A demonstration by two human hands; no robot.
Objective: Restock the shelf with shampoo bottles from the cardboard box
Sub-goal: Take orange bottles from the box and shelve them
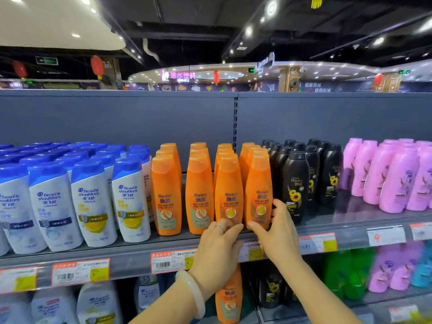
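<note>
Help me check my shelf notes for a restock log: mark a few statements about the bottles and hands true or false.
1. The orange bottles stand between white-and-blue bottles and black bottles. True.
2. The left hand wears a ring and a pale bangle. True.
3. The pink bottles lie tipped over. False: they stand upright.
4. The right hand touches a black bottle only. False: it touches the rightmost front orange bottle.

Head view faces the shelf (131, 259) squarely — close, slightly downward.

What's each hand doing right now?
Left hand: open, fingers touching an orange shampoo bottle.
Right hand: gripping the next orange bottle.
</note>
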